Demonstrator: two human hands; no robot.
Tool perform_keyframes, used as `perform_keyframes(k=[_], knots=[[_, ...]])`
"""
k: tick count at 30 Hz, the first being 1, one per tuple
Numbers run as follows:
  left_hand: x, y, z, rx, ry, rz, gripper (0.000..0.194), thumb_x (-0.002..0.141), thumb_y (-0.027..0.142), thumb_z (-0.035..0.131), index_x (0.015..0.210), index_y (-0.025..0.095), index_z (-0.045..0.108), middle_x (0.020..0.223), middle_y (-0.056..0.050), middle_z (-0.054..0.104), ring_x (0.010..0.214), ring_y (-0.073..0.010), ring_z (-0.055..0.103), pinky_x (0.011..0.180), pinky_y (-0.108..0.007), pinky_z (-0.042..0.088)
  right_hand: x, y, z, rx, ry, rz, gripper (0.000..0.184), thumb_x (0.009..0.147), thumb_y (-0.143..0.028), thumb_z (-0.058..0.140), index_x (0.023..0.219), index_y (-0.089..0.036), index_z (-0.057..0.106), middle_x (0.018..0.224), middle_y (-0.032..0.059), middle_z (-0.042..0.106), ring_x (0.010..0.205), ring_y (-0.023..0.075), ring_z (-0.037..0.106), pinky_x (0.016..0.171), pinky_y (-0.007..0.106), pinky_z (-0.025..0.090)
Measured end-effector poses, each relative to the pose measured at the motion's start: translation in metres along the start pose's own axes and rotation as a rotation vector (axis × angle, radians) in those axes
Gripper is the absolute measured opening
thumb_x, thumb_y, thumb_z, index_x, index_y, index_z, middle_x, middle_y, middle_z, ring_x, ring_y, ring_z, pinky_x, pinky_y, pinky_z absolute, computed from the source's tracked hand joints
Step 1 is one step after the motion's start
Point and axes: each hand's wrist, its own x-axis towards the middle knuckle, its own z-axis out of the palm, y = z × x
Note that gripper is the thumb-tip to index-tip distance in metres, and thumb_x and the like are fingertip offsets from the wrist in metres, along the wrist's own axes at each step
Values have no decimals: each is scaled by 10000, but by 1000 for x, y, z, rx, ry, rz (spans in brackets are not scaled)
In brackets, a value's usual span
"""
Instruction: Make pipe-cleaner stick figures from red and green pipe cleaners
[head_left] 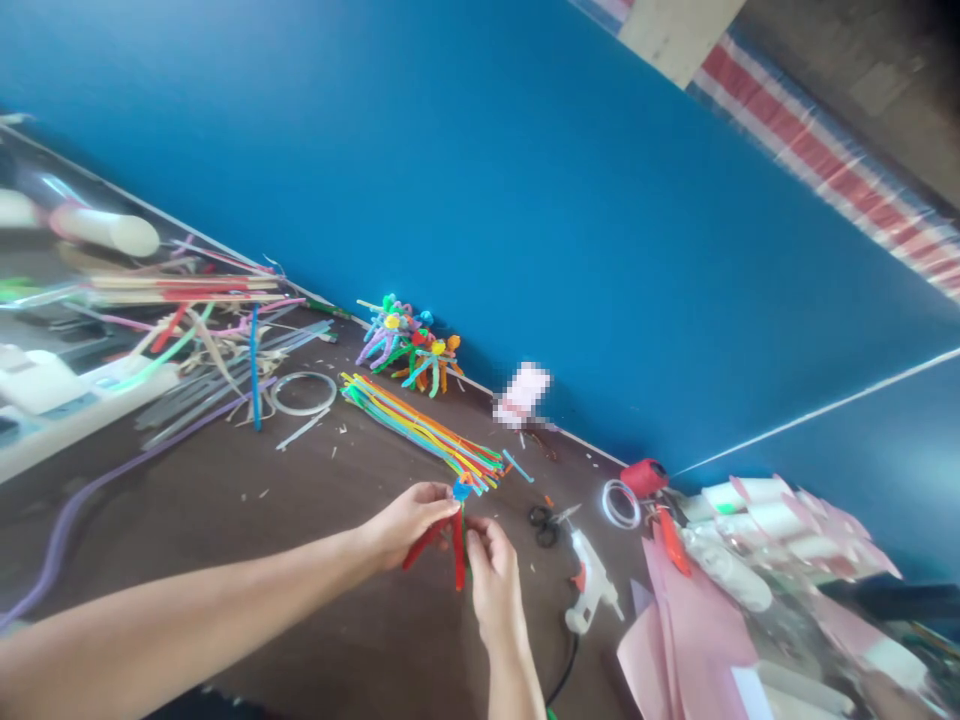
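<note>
"What's between the hands?"

"A pipe-cleaner figure (456, 535), pinched by the left hand (405, 525) and the right hand (491, 585), above the counter (352, 620)."

"What's just ahead of it?"

"A bundle (420, 430) lies on the counter, its near end almost at the figure. Behind it, more figures (401, 345) stand against the wall (480, 180)."

"And to the left?"

"A tape roll (304, 393) sits beyond the bundle, with strips (225, 395) farther along."

"To the right?"

"Scissors (546, 525) lie beside the right hand, a glue gun (589, 585) next to them. Paper (686, 640) lies farther right, below a heap of tubes (750, 510)."
</note>
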Motion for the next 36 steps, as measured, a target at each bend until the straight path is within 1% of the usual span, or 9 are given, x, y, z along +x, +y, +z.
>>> perform_keyframes(k=[2,4,9,14,19,23,28,32,36], knots=[[-2,1,-2,31,23,21,265,612,346,644,670,127,506,507,39,504,429,-65,441,431,-199,392,0,-2,4,-28,14,1,216,797,-279,453,810,-145,621,702,45,655,616,153,592,583,232,465],[-3,-1,-3,36,59,37,274,605,358,646,641,134,493,490,46,494,420,-64,440,435,-198,387,0,-2,8,-68,73,-2,204,777,-277,477,773,-142,630,706,54,657,621,159,591,579,232,461],[-3,-7,3,-18,154,68,281,590,358,652,625,146,471,491,53,490,436,-71,452,436,-194,384,-1,5,12,-50,150,86,225,758,-292,500,851,-126,621,705,64,659,623,174,603,582,245,471],[-1,-11,5,-31,171,69,269,604,349,644,639,137,482,520,41,505,461,-74,465,441,-193,402,-2,5,8,-159,206,69,201,745,-302,517,801,-141,623,768,80,669,679,187,607,628,256,463],[0,-10,5,-83,145,70,277,601,352,663,643,131,502,540,36,516,455,-68,462,438,-194,406,2,2,5,-213,253,68,197,739,-318,524,700,-147,614,635,42,646,591,165,578,569,232,438],[-2,-7,3,-135,108,-4,266,587,338,685,656,134,529,525,41,509,444,-67,454,423,-190,401,4,1,3,-91,167,136,231,733,-335,529,633,-142,603,521,-3,587,476,126,512,460,201,391],[-4,-1,-1,-157,83,-95,240,573,291,696,692,128,566,515,43,508,437,-65,451,402,-183,394,6,-4,-2,-3,71,152,216,706,-321,559,651,-127,636,545,4,605,514,132,531,494,205,410],[-4,-1,-2,-127,39,-97,218,586,292,676,660,137,542,474,51,484,405,-60,428,393,-183,387,7,-9,-3,-16,58,152,217,703,-302,552,653,-119,657,523,4,599,504,131,524,485,205,405],[-1,-5,-2,-76,75,-41,245,586,316,660,670,135,518,487,49,484,416,-65,432,399,-186,395,4,-8,0,-34,66,153,238,724,-317,533,666,-117,647,529,9,601,490,130,526,467,203,407]])
